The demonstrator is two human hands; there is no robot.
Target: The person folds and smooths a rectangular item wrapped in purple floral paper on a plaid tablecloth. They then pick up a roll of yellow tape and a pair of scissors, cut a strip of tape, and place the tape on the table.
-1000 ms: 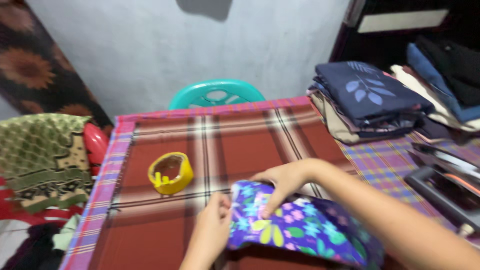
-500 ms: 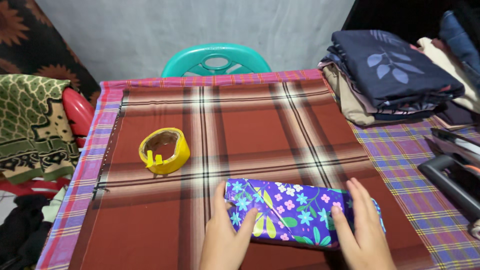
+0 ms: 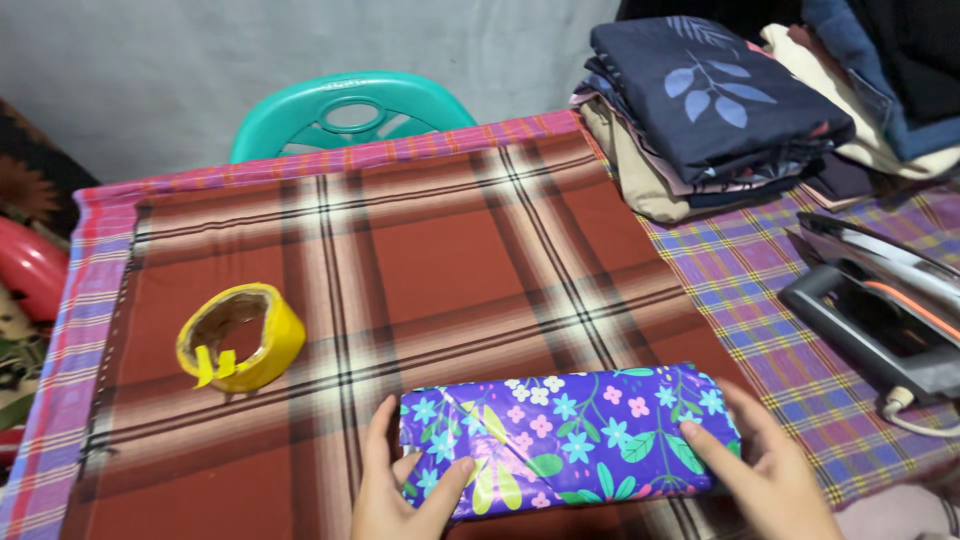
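A long parcel wrapped in purple flowered paper [image 3: 570, 430] lies flat near the front edge of the red plaid cloth [image 3: 420, 240]. My left hand [image 3: 400, 490] clasps the parcel's left end, thumb pressed on the folded flap. At the other end my right hand [image 3: 770, 475] holds the parcel, fingers resting on top. A yellow roll of tape [image 3: 238, 335] sits on the cloth to the left, apart from both hands.
A stack of folded clothes [image 3: 710, 105] rests at the back right on a purple checked cloth [image 3: 800, 350]. A dark clothes iron [image 3: 880, 305] with a cord lies at the right. A teal plastic chair [image 3: 345, 110] stands behind the table. A red object [image 3: 25, 270] is at far left.
The parcel was being turned a second ago; now it lies flat with one hand at each end. The view has shifted right and downward, so the tape roll appears further left.
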